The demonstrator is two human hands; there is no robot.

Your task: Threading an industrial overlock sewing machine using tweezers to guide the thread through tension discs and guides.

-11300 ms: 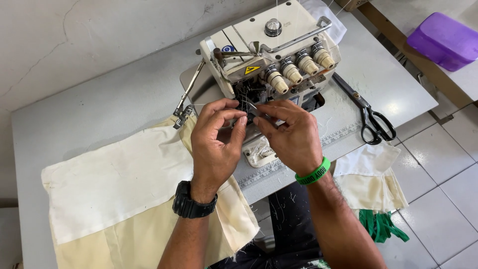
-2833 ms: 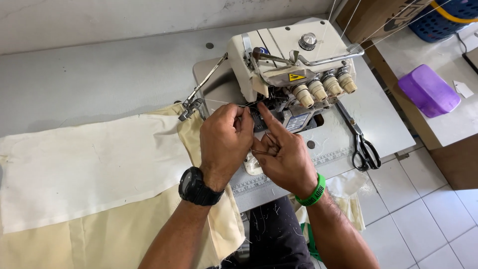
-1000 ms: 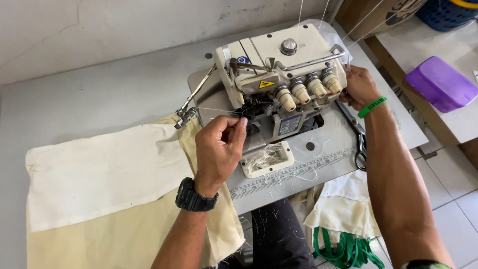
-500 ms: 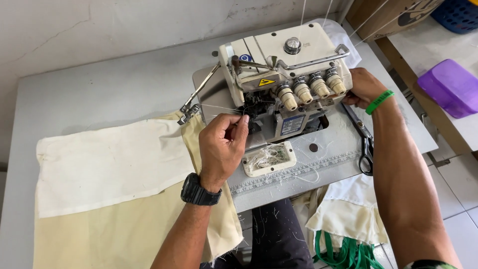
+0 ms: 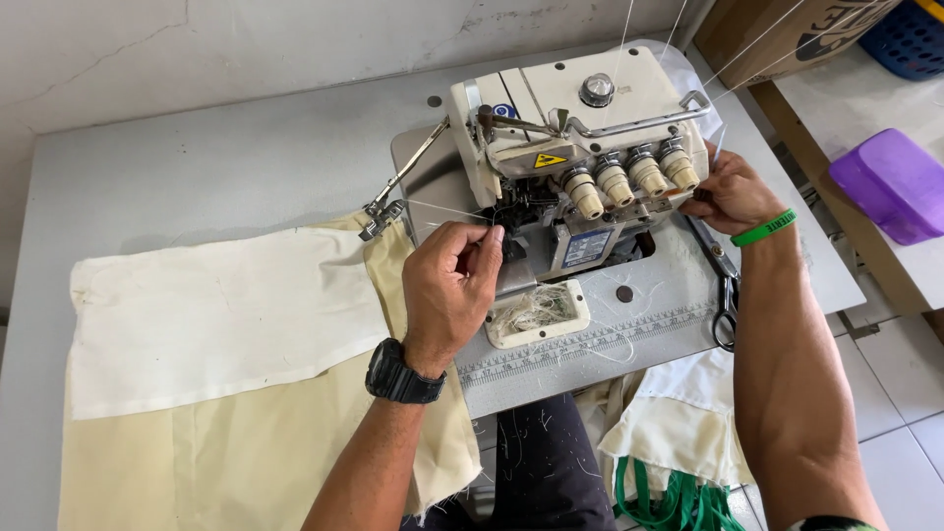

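Left hand (image 5: pixel 450 295) pinches a thread (image 5: pixel 447 209) running left from the sewing machine (image 5: pixel 580 157) — right hand (image 5: pixel 733 192) grips the machine's right side.

— Where is the single head camera looking from?
— It's looking steeply down and forward, sitting close above the sewing machine (image 5: pixel 580 167) and grey table (image 5: pixel 197 167).

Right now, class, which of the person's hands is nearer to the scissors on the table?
The right. The right hand is at the machine's right end, just above the scissors. The left hand is at the machine's front, well to their left.
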